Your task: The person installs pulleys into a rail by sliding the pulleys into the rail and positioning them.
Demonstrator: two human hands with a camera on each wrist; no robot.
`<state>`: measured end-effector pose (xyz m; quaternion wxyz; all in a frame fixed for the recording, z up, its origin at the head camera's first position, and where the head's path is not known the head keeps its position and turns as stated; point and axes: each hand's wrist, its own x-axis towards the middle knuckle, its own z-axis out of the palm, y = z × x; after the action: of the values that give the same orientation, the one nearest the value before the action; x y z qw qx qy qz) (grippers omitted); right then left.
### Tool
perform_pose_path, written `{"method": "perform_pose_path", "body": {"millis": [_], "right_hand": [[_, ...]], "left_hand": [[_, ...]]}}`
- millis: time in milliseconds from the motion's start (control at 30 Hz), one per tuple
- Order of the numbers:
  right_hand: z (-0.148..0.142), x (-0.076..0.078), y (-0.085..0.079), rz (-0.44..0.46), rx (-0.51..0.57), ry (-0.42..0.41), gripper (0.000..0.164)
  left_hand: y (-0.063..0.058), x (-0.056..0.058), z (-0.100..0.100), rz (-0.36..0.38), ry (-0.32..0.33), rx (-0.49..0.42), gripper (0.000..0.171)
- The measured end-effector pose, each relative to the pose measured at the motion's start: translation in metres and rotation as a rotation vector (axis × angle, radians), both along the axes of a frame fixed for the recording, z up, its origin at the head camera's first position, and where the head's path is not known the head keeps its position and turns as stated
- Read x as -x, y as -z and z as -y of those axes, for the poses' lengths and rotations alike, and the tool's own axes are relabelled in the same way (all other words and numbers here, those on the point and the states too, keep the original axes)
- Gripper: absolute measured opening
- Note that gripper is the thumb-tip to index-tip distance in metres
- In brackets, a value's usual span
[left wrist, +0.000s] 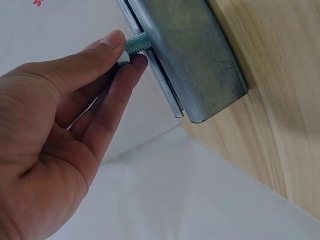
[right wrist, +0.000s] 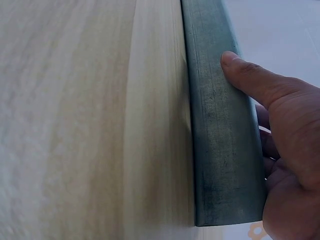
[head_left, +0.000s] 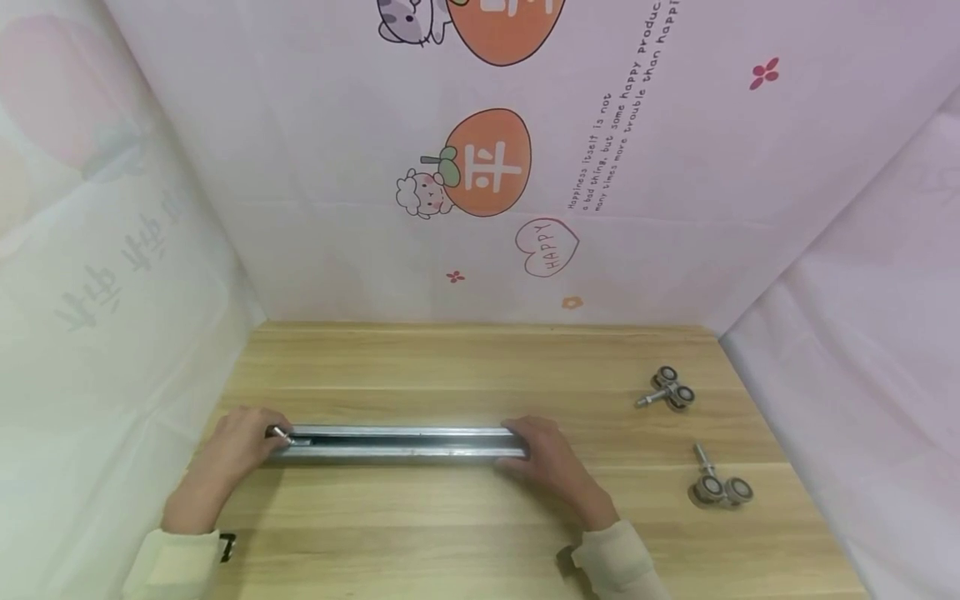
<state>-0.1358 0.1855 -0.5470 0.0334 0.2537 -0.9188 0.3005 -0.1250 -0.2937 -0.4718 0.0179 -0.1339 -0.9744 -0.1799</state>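
A grey metal channel rail (head_left: 405,453) lies lengthwise across the wooden table, its long slot facing up. Near the rail's left end, a threaded bolt (head_left: 282,435) sticks up out of the slot. My left hand (head_left: 242,443) pinches that bolt between thumb and fingertips; in the left wrist view the silvery thread of the bolt (left wrist: 138,44) shows above the slot. Whatever the bolt joins inside the rail is mostly hidden. My right hand (head_left: 553,460) grips the rail's right end, and in the right wrist view the thumb (right wrist: 245,72) presses along the side of the rail (right wrist: 220,135).
Two roller trolleys with threaded bolts lie on the right of the table (head_left: 420,533): one trolley (head_left: 678,396) farther back, another trolley (head_left: 722,488) nearer. Printed cloth (head_left: 337,250) rises behind the table, with pale cloth along both sides.
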Motion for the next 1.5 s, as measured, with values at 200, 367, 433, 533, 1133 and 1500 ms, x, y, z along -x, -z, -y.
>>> {"method": "perform_pose_path", "body": {"millis": [200,367,433,533,1133,1500], "right_hand": [[0.001,-0.002,-0.001,0.017,0.007,0.01,0.059],[0.001,-0.002,0.0,0.031,-0.001,0.018,0.06],[0.0,-0.001,0.001,0.029,0.002,0.017,0.059],[0.0,-0.001,0.001,0.031,0.007,0.019,0.059],[0.0,-0.001,-0.003,0.007,-0.041,-0.024,0.058],[-0.016,0.0,-0.011,-0.101,-0.077,-0.063,0.063]], "left_hand": [[0.0,0.0,0.001,-0.001,-0.005,-0.002,0.014],[0.001,0.0,0.004,-0.019,0.002,-0.005,0.014],[0.002,0.0,0.004,-0.032,0.006,-0.006,0.015],[0.002,0.0,0.004,-0.048,0.01,-0.011,0.015],[0.009,-0.007,0.007,-0.007,0.019,-0.029,0.044],[0.022,-0.003,0.019,0.055,0.027,-0.147,0.105]]}}
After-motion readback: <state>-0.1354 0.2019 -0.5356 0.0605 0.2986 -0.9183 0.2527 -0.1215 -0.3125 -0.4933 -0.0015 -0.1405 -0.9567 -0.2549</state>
